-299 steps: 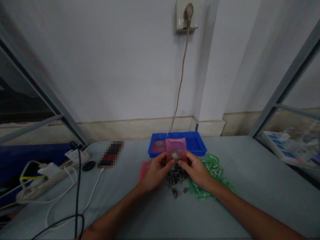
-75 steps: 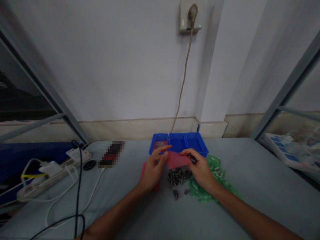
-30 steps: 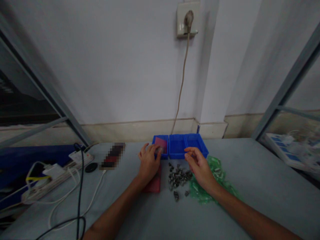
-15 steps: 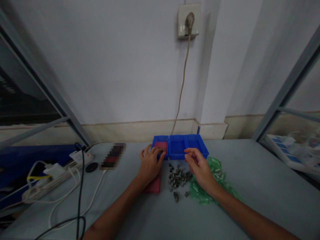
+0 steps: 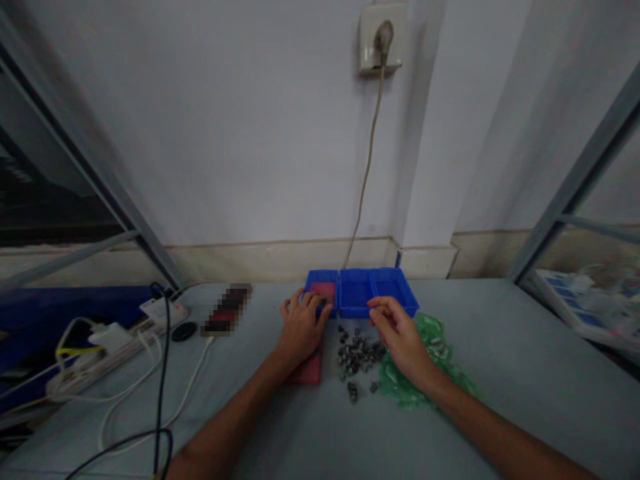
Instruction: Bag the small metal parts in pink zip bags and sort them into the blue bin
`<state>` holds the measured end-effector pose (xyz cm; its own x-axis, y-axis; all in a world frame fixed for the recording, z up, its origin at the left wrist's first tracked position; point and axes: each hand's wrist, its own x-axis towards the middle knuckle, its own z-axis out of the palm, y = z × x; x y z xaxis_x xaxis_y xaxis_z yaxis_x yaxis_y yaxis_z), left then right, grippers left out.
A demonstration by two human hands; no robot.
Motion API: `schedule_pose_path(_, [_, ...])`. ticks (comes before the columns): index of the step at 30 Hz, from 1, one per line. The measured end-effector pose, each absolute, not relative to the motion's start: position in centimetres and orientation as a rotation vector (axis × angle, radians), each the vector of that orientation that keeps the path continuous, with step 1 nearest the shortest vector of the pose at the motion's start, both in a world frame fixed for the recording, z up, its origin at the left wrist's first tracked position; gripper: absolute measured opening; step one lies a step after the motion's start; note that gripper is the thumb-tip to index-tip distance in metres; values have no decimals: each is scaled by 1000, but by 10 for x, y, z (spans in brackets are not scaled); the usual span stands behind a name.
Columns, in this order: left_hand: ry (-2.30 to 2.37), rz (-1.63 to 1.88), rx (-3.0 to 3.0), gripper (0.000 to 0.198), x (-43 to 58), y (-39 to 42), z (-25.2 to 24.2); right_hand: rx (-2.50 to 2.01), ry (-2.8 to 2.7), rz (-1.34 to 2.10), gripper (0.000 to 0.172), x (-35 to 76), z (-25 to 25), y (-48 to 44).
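Note:
My left hand (image 5: 303,330) rests palm down at the near-left edge of a small blue tray (image 5: 307,283), over a long dark-red block (image 5: 306,373). Its fingers are spread and bent, and no held thing shows in them. A reddish piece (image 5: 324,289) lies in that tray, with a small dark spot by the fingertips. My right hand (image 5: 397,337) hovers near the front wall of a blue two-part tray (image 5: 355,313). Its thumb and index tips are close but apart. Between the hands lies a heap of small metal parts (image 5: 357,357), with several strays in front.
Crumpled green plastic (image 5: 415,387) lies under and beside my right hand. At left are a pixelated dark device (image 5: 227,310), a black disc (image 5: 184,331), a white power strip (image 5: 123,353) and loose cables. A wall stands behind the table; grey frame posts rise on both sides.
The view has shifted very slightly. Both hands keep their places and poses, and the trays and metal parts have not moved.

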<state>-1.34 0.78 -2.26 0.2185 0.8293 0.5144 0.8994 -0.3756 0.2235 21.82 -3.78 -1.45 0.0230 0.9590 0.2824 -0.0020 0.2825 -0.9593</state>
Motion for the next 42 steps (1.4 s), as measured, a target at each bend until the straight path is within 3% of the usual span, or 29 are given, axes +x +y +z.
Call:
schedule_pose_path(7, [-1667,-1152,-2189,30,-17,7,-8,-1000,-1314,975,32,218,-14,-38])
schedule_pose_path(14, [-1677,-750,-2399,48,-47,7,24,-1008,-1309,986,34,217,-14,-39])
schedule_pose_path(21, [-1605,-372,-2673,34,-55,4,31,-1022,-1315,980,33,217,-13,-39])
schedule_pose_path(27, [-1679,-159,-2695,34,-54,0,39,-1030,-1331,970,33,217,-13,-40])
schedule_pose_path(42, [-1649,-382,-2857,25,-61,6,41,-1042,-1327,975,34,218,-14,-37])
